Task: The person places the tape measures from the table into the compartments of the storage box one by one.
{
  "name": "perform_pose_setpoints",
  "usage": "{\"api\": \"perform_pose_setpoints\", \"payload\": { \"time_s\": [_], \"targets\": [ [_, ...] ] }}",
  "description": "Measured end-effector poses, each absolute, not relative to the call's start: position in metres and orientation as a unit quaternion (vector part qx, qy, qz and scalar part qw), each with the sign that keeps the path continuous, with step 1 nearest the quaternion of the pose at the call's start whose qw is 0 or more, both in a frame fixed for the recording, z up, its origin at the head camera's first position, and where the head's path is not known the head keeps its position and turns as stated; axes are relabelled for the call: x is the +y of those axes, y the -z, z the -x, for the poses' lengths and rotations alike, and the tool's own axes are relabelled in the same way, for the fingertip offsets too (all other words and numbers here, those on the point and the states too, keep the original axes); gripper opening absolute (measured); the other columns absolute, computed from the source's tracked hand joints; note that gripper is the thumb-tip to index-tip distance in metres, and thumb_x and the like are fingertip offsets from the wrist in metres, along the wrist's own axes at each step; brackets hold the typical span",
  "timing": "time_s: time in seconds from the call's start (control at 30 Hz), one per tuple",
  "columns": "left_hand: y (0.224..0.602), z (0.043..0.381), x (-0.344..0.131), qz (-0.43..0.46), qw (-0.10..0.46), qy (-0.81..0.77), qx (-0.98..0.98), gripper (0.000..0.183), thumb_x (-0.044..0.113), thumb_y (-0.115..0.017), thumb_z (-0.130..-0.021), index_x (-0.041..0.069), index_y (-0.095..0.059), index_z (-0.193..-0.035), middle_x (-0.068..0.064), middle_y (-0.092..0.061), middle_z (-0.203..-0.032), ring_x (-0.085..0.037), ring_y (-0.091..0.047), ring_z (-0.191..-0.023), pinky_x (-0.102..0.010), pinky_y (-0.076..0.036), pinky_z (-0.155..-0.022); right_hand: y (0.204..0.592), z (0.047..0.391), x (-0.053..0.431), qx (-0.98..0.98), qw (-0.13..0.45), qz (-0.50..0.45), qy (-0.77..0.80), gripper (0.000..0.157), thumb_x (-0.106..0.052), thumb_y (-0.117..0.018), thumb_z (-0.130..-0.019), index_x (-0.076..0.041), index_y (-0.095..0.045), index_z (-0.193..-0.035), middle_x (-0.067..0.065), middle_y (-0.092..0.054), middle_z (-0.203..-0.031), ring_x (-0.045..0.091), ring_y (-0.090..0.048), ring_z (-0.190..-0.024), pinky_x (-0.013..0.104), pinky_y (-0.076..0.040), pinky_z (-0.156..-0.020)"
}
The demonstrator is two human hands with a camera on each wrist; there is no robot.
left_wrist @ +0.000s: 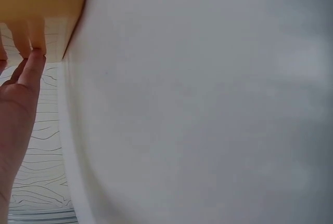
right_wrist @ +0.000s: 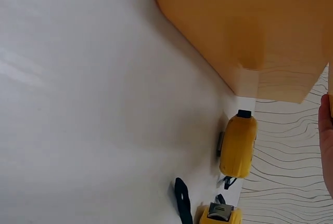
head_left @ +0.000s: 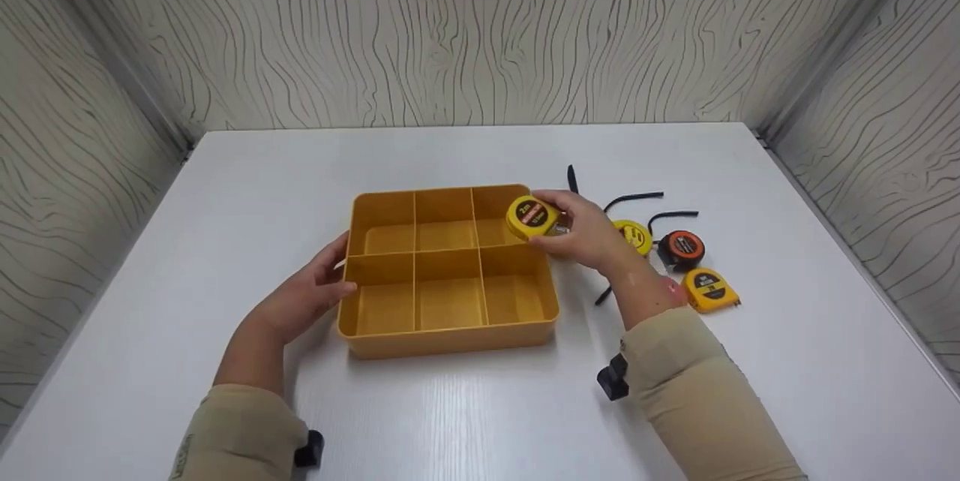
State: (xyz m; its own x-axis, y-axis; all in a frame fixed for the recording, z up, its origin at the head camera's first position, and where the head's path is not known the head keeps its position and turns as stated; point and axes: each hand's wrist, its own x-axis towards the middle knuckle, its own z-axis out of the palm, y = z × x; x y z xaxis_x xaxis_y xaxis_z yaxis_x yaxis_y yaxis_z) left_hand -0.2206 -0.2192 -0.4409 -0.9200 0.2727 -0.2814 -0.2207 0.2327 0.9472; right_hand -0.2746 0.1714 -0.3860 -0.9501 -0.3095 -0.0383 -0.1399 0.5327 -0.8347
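A yellow-orange plastic box point(head_left: 450, 341) with several compartments lies in front of me, its near edge slightly askew. My left hand point(head_left: 300, 297) holds its left wall, thumb over the rim; in the left wrist view that hand's fingertips point(left_wrist: 35, 56) are against the outer side. My right hand point(head_left: 583, 232) grips a yellow tape measure point(head_left: 523, 217), label up, over the back right compartment. In the right wrist view only a sliver of the right hand point(right_wrist: 327, 148) appears at the edge, beside the box point(right_wrist: 281, 21).
Right of the box, partly behind the right hand, are a yellow tape measure point(head_left: 636, 235), a black and orange one point(head_left: 683, 247) and a yellow-orange one point(head_left: 711, 289). Black wrist straps point(head_left: 637, 196) stick out among them. Wood-patterned panels point(head_left: 450, 38) enclose the white table point(head_left: 465, 421).
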Motion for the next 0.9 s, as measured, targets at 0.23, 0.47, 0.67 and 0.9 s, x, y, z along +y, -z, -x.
{"api": "perform_pose_setpoints", "payload": {
  "time_s": [0.23, 0.47, 0.67, 0.9],
  "targets": [
    [0.439, 0.220, -0.219, -0.020, 0.201, -0.613, 0.764, 0.081, 0.031, -0.068, -0.081, 0.041, -0.017, -0.143, 0.011, -0.016, -0.150, -0.017, -0.023, -0.135, -0.044, -0.023, -0.108, 0.397, 0.279, 0.161, 0.884, 0.087, 0.119, 0.445, 0.068, -0.028, -0.073, -0.077, -0.023, -0.042, -0.136, -0.002, -0.038, -0.140, 0.018, -0.039, -0.126, 0.036, -0.034, -0.104],
    [0.439, 0.220, -0.219, -0.019, 0.196, -0.609, 0.768, 0.087, 0.039, -0.071, -0.076, 0.040, -0.016, -0.144, 0.012, -0.015, -0.150, -0.017, -0.023, -0.136, -0.044, -0.023, -0.107, 0.402, 0.284, 0.154, 0.891, 0.075, 0.119, 0.432, 0.068, -0.027, -0.072, -0.078, -0.023, -0.040, -0.138, -0.001, -0.035, -0.142, 0.019, -0.036, -0.128, 0.037, -0.032, -0.105],
    [0.442, 0.220, -0.221, -0.026, 0.191, -0.629, 0.753, 0.084, 0.030, -0.070, -0.079, 0.038, -0.018, -0.144, 0.010, -0.017, -0.150, -0.016, -0.024, -0.135, -0.041, -0.023, -0.108, 0.405, 0.288, 0.148, 0.894, 0.063, 0.141, 0.420, 0.070, -0.027, -0.073, -0.077, -0.021, -0.039, -0.139, 0.001, -0.037, -0.141, 0.021, -0.038, -0.127, 0.037, -0.033, -0.104],
    [0.442, 0.220, -0.219, -0.025, 0.191, -0.626, 0.755, 0.082, 0.030, -0.069, -0.080, 0.037, -0.018, -0.144, 0.009, -0.016, -0.150, -0.016, -0.025, -0.135, -0.042, -0.024, -0.108, 0.408, 0.289, 0.141, 0.911, 0.033, 0.144, 0.385, 0.071, -0.033, -0.073, -0.076, -0.024, -0.040, -0.138, 0.001, -0.035, -0.143, 0.023, -0.032, -0.131, 0.042, -0.029, -0.106]
  ]
}}
